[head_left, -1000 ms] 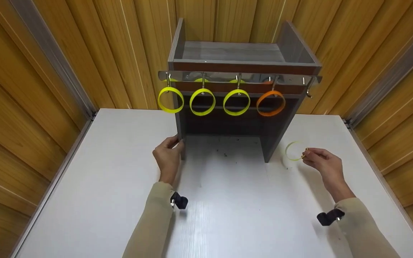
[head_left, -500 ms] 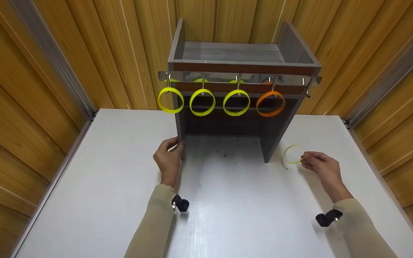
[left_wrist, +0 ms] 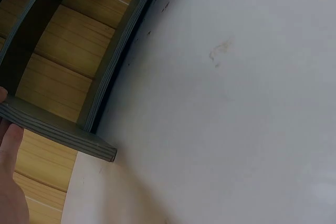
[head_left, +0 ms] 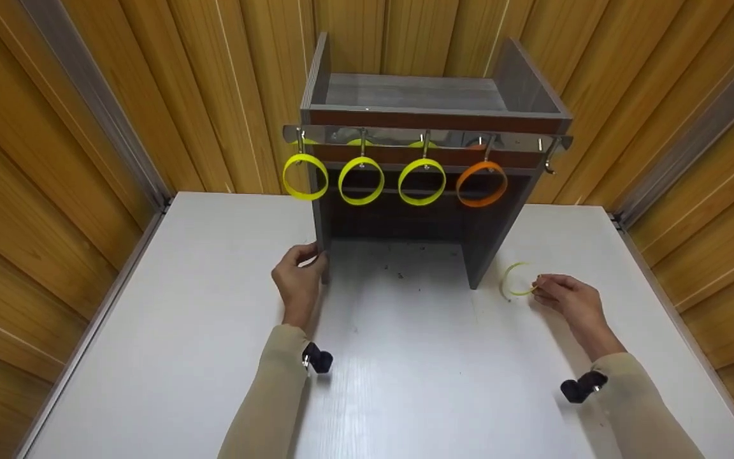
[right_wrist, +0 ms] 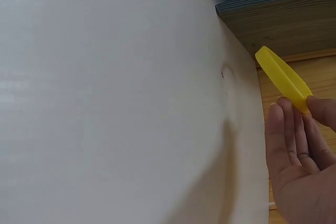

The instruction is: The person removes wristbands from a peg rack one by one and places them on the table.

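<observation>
Between the thumb and fingers of my right hand [head_left: 572, 303] is a thin yellow ring [head_left: 521, 294], pinched by its edge above the tabletop, right of the shelf. In the right wrist view the yellow ring [right_wrist: 283, 80] appears nearly edge-on. My left hand [head_left: 299, 280] grips the lower front edge of the grey shelf's left side panel [head_left: 320, 220]. The left wrist view has fingertips [left_wrist: 11, 140] against that panel [left_wrist: 63, 132]. A metal hook rail [head_left: 395, 136] spans the shelf front. Three yellow rings [head_left: 361, 203] and one orange ring [head_left: 482, 204] hang from it.
At the rail's right end a curved hook [head_left: 549, 164] sticks out beside the shelf's right side panel [head_left: 501, 229]. The white table [head_left: 405, 382] carries small dark specks under the shelf. Wood-look walls [head_left: 717, 210] close in the back and both sides.
My right hand has lowered slightly toward me and to the left with the yellow ring. The left hand stays on the panel, and the hung rings keep their places.
</observation>
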Action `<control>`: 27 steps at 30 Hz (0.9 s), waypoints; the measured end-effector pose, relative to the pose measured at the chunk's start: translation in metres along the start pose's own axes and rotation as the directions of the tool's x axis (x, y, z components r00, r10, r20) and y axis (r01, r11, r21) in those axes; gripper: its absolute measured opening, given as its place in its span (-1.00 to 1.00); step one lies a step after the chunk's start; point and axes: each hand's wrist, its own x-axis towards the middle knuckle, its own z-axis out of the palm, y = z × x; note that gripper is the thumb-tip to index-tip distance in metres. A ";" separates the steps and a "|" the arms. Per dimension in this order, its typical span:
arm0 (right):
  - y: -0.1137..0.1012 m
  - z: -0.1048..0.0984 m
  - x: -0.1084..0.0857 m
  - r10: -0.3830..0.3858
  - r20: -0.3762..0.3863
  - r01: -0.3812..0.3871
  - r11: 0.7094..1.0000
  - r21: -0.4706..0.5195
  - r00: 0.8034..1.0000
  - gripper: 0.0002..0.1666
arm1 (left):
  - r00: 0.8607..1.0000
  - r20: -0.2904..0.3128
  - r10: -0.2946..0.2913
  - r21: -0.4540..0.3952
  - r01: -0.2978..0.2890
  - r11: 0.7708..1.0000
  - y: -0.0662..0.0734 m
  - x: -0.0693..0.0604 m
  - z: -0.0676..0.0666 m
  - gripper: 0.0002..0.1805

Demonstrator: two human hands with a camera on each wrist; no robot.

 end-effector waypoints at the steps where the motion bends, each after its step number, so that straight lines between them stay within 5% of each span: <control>1: 0.001 0.000 0.001 0.006 0.004 -0.006 1.000 -0.017 1.000 -0.53 | 1.000 0.002 0.001 -0.004 -0.001 1.000 0.000 0.000 0.000 -0.80; 7: 0.005 -0.001 0.002 0.050 0.023 -0.048 0.995 -0.085 0.998 -0.49 | 1.000 0.003 -0.004 -0.016 0.004 1.000 0.000 0.001 0.001 -0.80; 27: 0.003 0.013 0.008 0.136 0.068 -0.132 0.990 -0.056 0.988 -0.55 | 1.000 -0.014 -0.008 -0.010 0.008 1.000 -0.001 0.000 0.003 -0.80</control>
